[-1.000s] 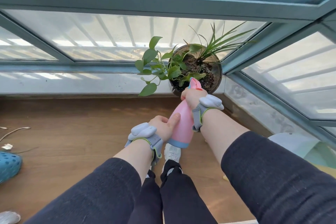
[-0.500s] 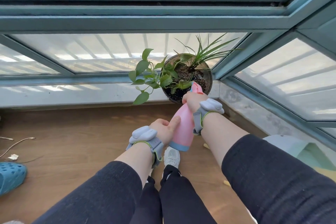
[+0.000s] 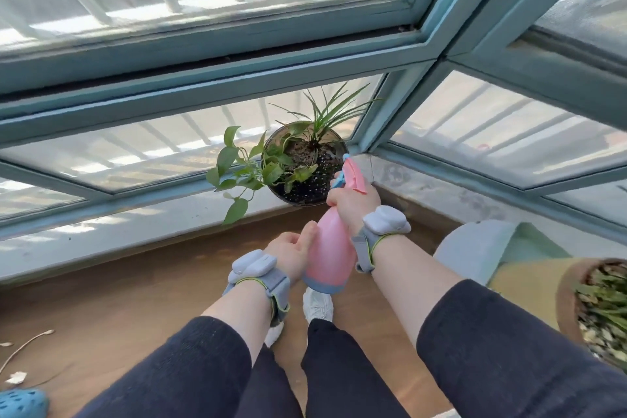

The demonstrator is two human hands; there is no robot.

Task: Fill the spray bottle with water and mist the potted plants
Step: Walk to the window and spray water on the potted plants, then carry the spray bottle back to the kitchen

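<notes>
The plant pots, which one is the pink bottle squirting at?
The round dark pot in the window corner: the spray bottle nozzle points at it. The other pot sits at the right edge, behind the nozzle.

Right hand [image 3: 353, 205] grips neck of pink spray bottle [image 3: 330, 253], fingers curled at the blue trigger, nozzle aimed at potted plant [image 3: 302, 163] on the sill by the window corner. Left hand [image 3: 291, 253] steadies bottle body, thumb against its side. Both wrists wear grey bands. 2nd pot [image 3: 597, 309] at right edge; blue clog [image 3: 20, 404] bottom left on wood floor.
</notes>
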